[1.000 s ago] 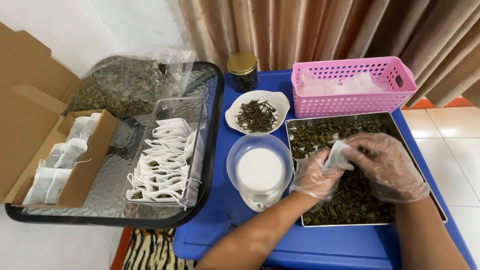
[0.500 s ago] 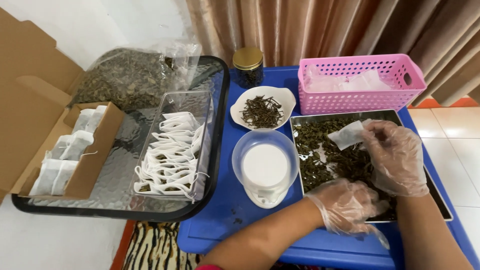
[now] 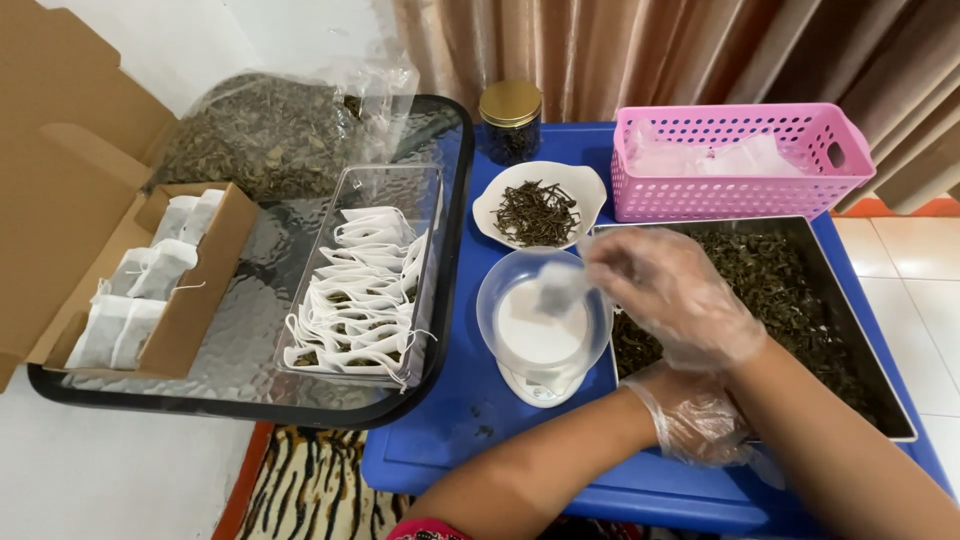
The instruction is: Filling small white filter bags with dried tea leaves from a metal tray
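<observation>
Gloved right hand [image 3: 672, 295] reaching across, holding a small filled tea bag [image 3: 553, 288] over the clear bowl [image 3: 545, 310] on a white scale [image 3: 540, 385]. Gloved left hand [image 3: 695, 420] resting at the near edge of a steel tray [image 3: 870, 370] of dried leaves [image 3: 780, 290]. Alongside on the blue counter [image 3: 460, 410]: a white dish [image 3: 540, 205] of dark twigs, a pink basket [image 3: 735, 160], a gold-lidded jar [image 3: 511, 118].
</observation>
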